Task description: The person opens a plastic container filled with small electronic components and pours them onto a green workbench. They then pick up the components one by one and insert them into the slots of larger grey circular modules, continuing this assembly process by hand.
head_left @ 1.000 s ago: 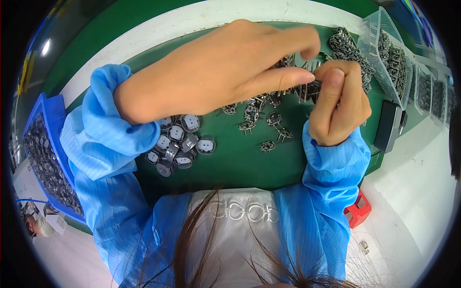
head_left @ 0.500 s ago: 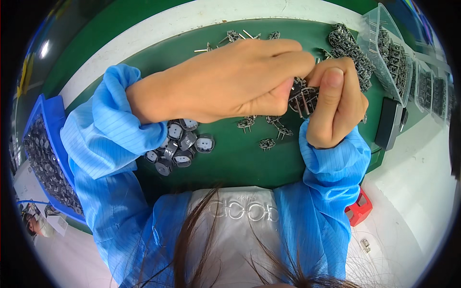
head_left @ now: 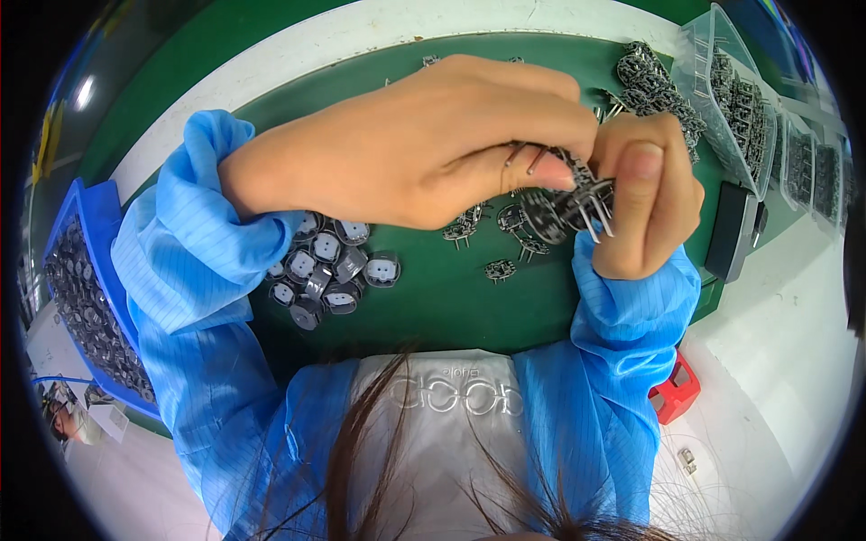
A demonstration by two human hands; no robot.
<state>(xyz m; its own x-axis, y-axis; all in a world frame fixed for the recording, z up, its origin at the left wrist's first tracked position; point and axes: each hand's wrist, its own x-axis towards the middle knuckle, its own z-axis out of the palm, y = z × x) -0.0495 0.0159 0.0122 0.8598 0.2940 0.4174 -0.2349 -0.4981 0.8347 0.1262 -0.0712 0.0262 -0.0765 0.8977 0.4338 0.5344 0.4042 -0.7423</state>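
Note:
My left hand (head_left: 424, 144) reaches across the green mat, its fingers closed round black pronged plug cores (head_left: 546, 215) with thin metal pins. Some of these cores hang below my left thumb, and two pins stick up beside it. My right hand (head_left: 645, 198) is closed against the same cluster, thumb bent over the curled fingers, with a pronged core (head_left: 591, 206) at its fingertips. Where one hand's hold ends and the other's begins is partly hidden. Just below lie loose pronged cores (head_left: 499, 270) on the mat.
Grey plug housings (head_left: 341, 298) with pale faces are heaped at left. A blue bin (head_left: 113, 243) of dark parts stands far left. At far right are a pile of pronged cores (head_left: 663, 90), a clear bin (head_left: 713, 99), a black box (head_left: 729, 233) and a red holder (head_left: 677, 392).
My left hand has shifted slightly left and up, and the left thumb has turned into view. More of the held plug cores now shows between the hands. My right hand has moved slightly.

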